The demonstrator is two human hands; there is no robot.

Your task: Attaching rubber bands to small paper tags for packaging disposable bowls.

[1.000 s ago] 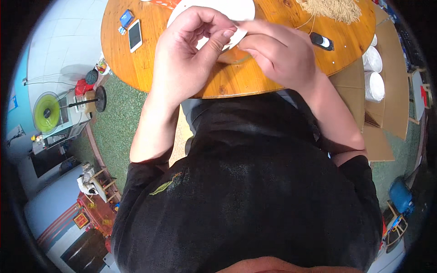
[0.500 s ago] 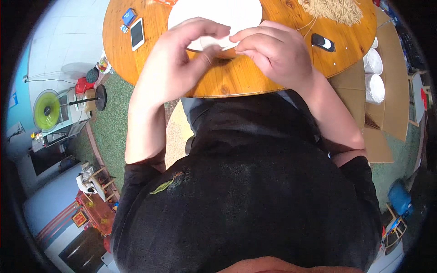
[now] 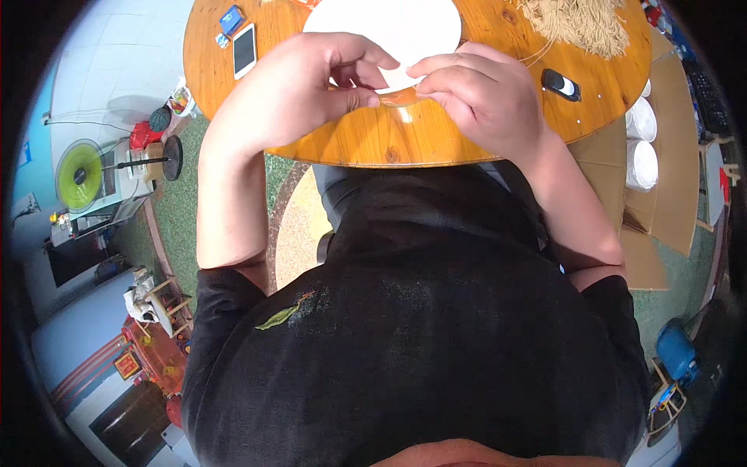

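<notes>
Over the near edge of a large white disc on the table, my two hands face each other with a small gap between the fingertips. My left hand curves with its thumb and fingers apart, and I see nothing between them. Thumb and fingers of my right hand are pinched together; what they hold, if anything, is too small to make out. A tan strand runs from a heap of tan string at the far right to behind my right hand.
The round wooden table also bears a white phone, a small blue box and a black-and-white oblong object. Right of it stands an open cardboard box with white rolls. A fan stands left.
My left thumb and fingers have spread wider, and the left forearm has swung outward to the left. The right hand stays pinched and has shifted slightly to the right.
</notes>
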